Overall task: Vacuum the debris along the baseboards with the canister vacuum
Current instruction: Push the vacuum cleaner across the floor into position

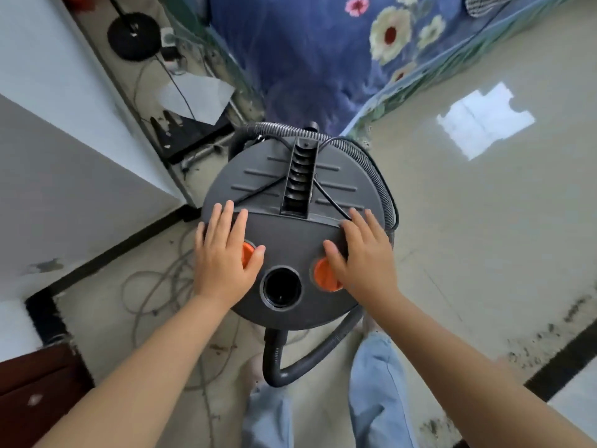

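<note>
The pale glossy tiled floor (484,237) fills most of the view, with a bright window reflection on it at the right. At the top lies a blue bedspread printed with large cream and pink flowers (307,59). White walls stand at the left, edged by a black baseboard (122,250); another black baseboard strip (562,360) runs at the lower right, with dark scattered debris (542,334) on the floor just beside it. In the middle stands the round dark-grey plastic canister vacuum (290,202), seen from above, its ribbed grey hose (365,156) curving round the far side. Both hands rest flat on its lid with fingers straight and released, grasping nothing: the left hand (226,253) partly covers one orange round cap (248,257), the right hand (361,253) partly covers the other orange cap (324,274). A black round opening (281,287) sits between them. Thin grey cords (161,286) lie tangled on the floor at the left.
</note>
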{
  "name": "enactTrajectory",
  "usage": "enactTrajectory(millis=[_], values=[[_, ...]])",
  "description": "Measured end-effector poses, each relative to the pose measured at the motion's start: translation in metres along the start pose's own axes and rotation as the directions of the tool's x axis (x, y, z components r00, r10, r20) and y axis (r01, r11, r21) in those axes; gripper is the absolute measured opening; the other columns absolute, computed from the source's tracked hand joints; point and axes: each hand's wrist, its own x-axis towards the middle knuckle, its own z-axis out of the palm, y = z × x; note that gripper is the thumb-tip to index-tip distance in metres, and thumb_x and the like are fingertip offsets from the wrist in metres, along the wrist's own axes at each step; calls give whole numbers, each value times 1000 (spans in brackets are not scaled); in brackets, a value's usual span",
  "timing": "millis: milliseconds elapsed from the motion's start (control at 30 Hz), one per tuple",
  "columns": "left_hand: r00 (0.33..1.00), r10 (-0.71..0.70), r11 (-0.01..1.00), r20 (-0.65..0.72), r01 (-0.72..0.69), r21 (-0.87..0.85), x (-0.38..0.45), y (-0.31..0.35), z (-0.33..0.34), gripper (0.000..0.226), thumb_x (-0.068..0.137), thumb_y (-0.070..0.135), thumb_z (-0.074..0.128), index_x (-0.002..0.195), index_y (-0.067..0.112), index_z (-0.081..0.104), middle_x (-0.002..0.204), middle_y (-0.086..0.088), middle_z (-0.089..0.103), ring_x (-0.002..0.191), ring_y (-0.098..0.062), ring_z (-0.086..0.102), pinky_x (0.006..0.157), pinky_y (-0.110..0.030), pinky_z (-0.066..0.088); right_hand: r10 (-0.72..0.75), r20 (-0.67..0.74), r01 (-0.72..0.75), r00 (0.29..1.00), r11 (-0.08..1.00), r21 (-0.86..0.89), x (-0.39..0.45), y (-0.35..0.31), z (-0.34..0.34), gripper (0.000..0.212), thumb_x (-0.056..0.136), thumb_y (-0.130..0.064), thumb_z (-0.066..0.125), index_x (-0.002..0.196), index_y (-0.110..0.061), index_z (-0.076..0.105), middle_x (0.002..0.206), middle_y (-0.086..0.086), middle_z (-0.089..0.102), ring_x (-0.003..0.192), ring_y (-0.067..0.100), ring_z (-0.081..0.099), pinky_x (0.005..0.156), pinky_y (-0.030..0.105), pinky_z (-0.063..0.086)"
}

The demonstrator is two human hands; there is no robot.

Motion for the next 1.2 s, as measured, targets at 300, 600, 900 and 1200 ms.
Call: enactTrajectory(millis=[300,600,900,1200], values=[[951,193,972,-240,-219,-85,-1,-2,18,42,80,34,53,113,8,50,115,-31,56,110,-38,45,94,-50,35,105,-303,-121,947,992,-34,-30,-22,22,52,76,-56,47,106,-18,67,100,3,65,91,24,58,76,36,43],[930,337,929,-147,-353,-107,-82,62,21,44,81,33,54,115,5,48,121,-36,53,119,-40,39,100,-48,30,184,-377,-202,908,979,-9,-135,24,15,47,76,-55,53,112,-24,49,104,7,65,99,18,44,83,33,30],[848,509,824,-149,-530,-202,-108,136,37,41,92,36,44,117,4,48,123,-29,57,123,-33,40,112,-37,20,364,-435,-414,824,910,-23,-207,77,-6,47,78,-52,52,113,-21,48,106,13,64,102,19,44,83,34,32],[790,598,749,-138,-611,-257,-90,183,50,41,95,34,36,120,3,47,126,-26,55,125,-32,40,112,-37,22,494,-508,-533,706,842,78,-212,111,-14,34,85,-34,46,115,-20,50,109,13,62,106,22,46,88,38,29]])
